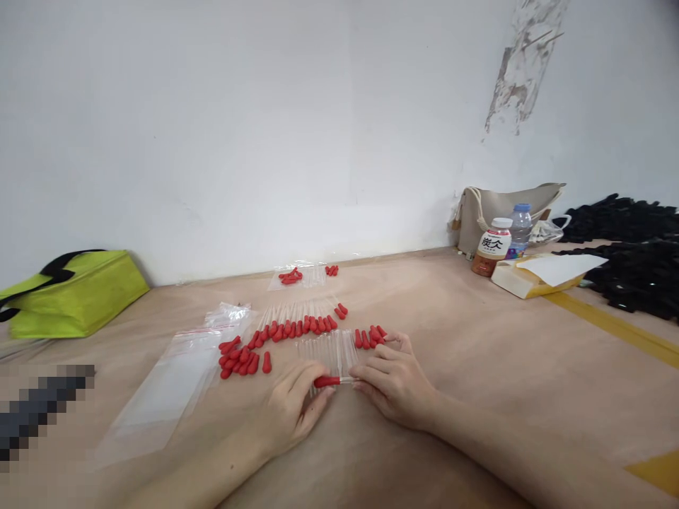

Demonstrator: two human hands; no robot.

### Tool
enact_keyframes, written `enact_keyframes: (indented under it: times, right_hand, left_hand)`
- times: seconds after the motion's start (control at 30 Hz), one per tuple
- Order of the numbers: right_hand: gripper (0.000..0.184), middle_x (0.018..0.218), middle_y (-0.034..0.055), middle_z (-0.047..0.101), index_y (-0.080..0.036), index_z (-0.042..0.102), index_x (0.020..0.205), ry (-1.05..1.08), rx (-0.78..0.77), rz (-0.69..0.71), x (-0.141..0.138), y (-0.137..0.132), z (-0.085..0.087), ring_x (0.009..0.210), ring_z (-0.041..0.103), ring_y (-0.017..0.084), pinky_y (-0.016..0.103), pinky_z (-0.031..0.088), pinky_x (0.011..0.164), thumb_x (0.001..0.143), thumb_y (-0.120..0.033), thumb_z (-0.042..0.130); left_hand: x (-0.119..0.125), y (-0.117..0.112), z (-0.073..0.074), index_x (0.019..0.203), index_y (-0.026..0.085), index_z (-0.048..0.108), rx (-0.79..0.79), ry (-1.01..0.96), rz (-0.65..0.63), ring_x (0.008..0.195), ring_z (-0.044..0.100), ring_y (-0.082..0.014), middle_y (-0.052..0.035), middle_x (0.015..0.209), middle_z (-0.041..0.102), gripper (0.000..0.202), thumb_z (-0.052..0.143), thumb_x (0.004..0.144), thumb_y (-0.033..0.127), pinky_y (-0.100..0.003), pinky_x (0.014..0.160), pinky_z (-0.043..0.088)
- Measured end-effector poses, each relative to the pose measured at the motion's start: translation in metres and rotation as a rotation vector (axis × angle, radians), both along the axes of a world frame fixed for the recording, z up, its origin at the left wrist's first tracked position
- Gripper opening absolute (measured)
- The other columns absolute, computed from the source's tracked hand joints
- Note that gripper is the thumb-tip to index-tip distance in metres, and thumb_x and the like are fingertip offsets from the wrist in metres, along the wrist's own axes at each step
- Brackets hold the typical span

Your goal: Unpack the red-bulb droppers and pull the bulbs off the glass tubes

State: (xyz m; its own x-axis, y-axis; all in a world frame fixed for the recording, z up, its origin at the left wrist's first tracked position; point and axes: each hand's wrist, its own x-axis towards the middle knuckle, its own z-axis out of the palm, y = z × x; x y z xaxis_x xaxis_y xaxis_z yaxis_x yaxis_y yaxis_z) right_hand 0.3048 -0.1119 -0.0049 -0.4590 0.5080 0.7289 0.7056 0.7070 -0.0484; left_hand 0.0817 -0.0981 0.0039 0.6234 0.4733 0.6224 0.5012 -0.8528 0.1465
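Dropper [334, 381] lies sideways between our hands, low on the table [477, 353]. We pinch its red bulb [323, 382] with left hand [289, 410], its glass end with right hand [395, 385]; both clamped, equally near.

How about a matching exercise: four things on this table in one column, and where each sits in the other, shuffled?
Things:
1. green bag
2. red-bulbed dropper
3. drink bottle
4. clear plastic bags

Places:
A. flat on the table, just left of the loose red bulbs
B. pinched between the left hand and the right hand
C. far left, against the wall
D. on the right, in front of the beige bag

Pairs: 1-C, 2-B, 3-D, 4-A
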Motion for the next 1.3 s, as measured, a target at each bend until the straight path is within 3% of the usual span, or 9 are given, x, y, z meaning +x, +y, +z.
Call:
enact_keyframes:
  times: [0.07, 0.17, 0.33, 0.5, 0.67, 0.8, 0.97, 1.13, 1.3]
  right_hand:
    - [0.017, 0.061, -0.0018, 0.061, -0.023, 0.064, 0.088, -0.01, -0.016, 0.011, -0.003, -0.002, -0.002, 0.064, 0.047, 0.011, 0.035, 0.024, 0.081, 0.085, -0.028, 0.047]
    - [0.015, 0.057, -0.0025, 0.059, -0.024, 0.063, 0.087, -0.008, -0.008, 0.043, -0.003, -0.005, -0.003, 0.061, 0.044, 0.011, 0.034, 0.024, 0.077, 0.084, -0.025, 0.048]
    - [0.018, 0.05, -0.0039, 0.054, -0.021, 0.059, 0.07, -0.032, -0.016, 0.096, 0.004, -0.01, 0.0, 0.059, 0.039, 0.011, 0.034, 0.024, 0.076, 0.083, -0.023, 0.047]
    - [0.019, 0.05, -0.0032, 0.054, -0.022, 0.063, 0.079, 0.032, -0.057, 0.015, 0.021, -0.006, 0.001, 0.059, 0.042, 0.011, 0.033, 0.024, 0.075, 0.085, -0.023, 0.044]
    - [0.024, 0.069, 0.001, 0.064, -0.021, 0.061, 0.101, 0.069, -0.084, -0.057, 0.021, 0.001, 0.002, 0.065, 0.05, 0.011, 0.03, 0.026, 0.07, 0.086, -0.02, 0.043]
    - [0.027, 0.076, 0.0033, 0.067, -0.019, 0.06, 0.105, 0.158, -0.116, -0.113, 0.02, 0.005, 0.001, 0.066, 0.054, 0.012, 0.029, 0.026, 0.067, 0.086, -0.016, 0.041]
    - [0.019, 0.073, 0.0015, 0.068, -0.022, 0.065, 0.086, 0.365, -0.157, -0.165, 0.02, 0.014, 0.008, 0.061, 0.057, 0.011, 0.029, 0.027, 0.072, 0.085, -0.023, 0.047]
    - [0.018, 0.061, -0.0028, 0.065, -0.022, 0.066, 0.071, 0.321, -0.078, -0.177, 0.0, 0.032, 0.017, 0.055, 0.054, 0.008, 0.028, 0.023, 0.071, 0.079, -0.02, 0.05]
    - [0.016, 0.055, -0.0039, 0.062, -0.022, 0.065, 0.066, 0.262, 0.01, -0.198, -0.022, 0.042, 0.012, 0.055, 0.05, 0.008, 0.029, 0.02, 0.068, 0.072, -0.014, 0.052]
  left_hand:
    - [0.001, -0.001, -0.005, 0.11, 0.02, 0.049, -0.056, -0.006, -0.005, 0.08, 0.057, -0.0156, -0.0053, 0.089, 0.061, 0.025, 0.048, 0.085, 0.022, -0.027, 0.071, 0.048]
    - [0.002, -0.002, -0.008, 0.1, 0.02, 0.056, -0.08, 0.016, -0.059, 0.071, 0.055, -0.0145, -0.0041, 0.079, 0.06, 0.018, 0.045, 0.086, 0.018, -0.027, 0.065, 0.046]
    - [-0.003, -0.003, -0.006, 0.092, 0.019, 0.058, -0.071, 0.068, -0.111, 0.064, 0.05, -0.0143, -0.0034, 0.069, 0.057, 0.017, 0.044, 0.085, 0.012, -0.027, 0.059, 0.043]
    - [-0.018, -0.002, 0.001, 0.085, 0.021, 0.058, -0.016, -0.016, -0.003, 0.063, 0.054, -0.0142, -0.0028, 0.068, 0.058, 0.017, 0.043, 0.084, 0.013, -0.026, 0.057, 0.045]
    - [-0.021, -0.006, 0.001, 0.102, 0.023, 0.057, -0.056, -0.027, 0.083, 0.079, 0.059, -0.0147, -0.006, 0.09, 0.059, 0.023, 0.042, 0.085, 0.016, -0.024, 0.068, 0.049]
    - [-0.023, 0.0, 0.008, 0.109, 0.023, 0.056, -0.062, -0.069, 0.192, 0.09, 0.056, -0.0173, -0.0079, 0.097, 0.054, 0.028, 0.04, 0.086, 0.02, -0.028, 0.075, 0.048]
    - [-0.064, 0.037, 0.037, 0.107, 0.025, 0.057, -0.23, -0.092, 0.433, 0.079, 0.057, -0.0166, -0.0027, 0.087, 0.057, 0.029, 0.045, 0.082, 0.034, -0.027, 0.07, 0.046]
    - [-0.12, 0.073, 0.056, 0.101, 0.02, 0.052, -0.48, -0.12, 0.722, 0.065, 0.054, -0.0146, 0.0013, 0.079, 0.059, 0.04, 0.054, 0.072, 0.047, -0.025, 0.062, 0.043]
    - [-0.144, 0.08, 0.057, 0.093, 0.018, 0.052, -0.636, -0.129, 0.751, 0.076, 0.055, -0.0162, 0.0012, 0.083, 0.061, 0.043, 0.055, 0.07, 0.055, -0.025, 0.07, 0.041]
